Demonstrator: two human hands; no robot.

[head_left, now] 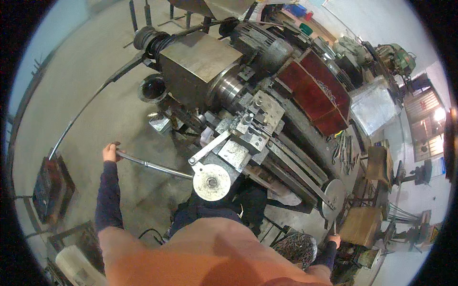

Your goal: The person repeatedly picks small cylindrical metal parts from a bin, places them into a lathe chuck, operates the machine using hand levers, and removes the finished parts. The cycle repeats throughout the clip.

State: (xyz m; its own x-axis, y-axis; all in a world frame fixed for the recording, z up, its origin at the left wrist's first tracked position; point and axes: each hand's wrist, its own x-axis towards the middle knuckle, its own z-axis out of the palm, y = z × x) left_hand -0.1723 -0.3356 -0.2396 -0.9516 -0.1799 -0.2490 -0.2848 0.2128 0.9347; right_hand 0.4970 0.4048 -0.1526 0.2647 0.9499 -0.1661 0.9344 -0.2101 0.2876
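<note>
A metal lathe with a grey headstock point(202, 52) and a shiny steel chuck point(231, 89) stands in front of me. Out to the left, my left hand point(110, 152) is closed round the end of a long steel lever point(155, 166). That lever runs to a round pale dial point(211, 182) at the front of the carriage. Low on the right, my right hand point(335, 240) grips the small handle point(334, 227) of a round handwheel point(332, 199). Between them, a tool post point(253, 133) sits on the cross slide, with a flat-armed clamp lever point(210, 148) reaching from it.
Behind the lathe bed lie a red-brown metal tray point(317, 90), an electric motor point(262, 45) and several loose wrenches point(344, 151). A bucket of metal chips point(296, 248) is near my right leg. A dark box point(51, 188) with a thin rod stands at far left.
</note>
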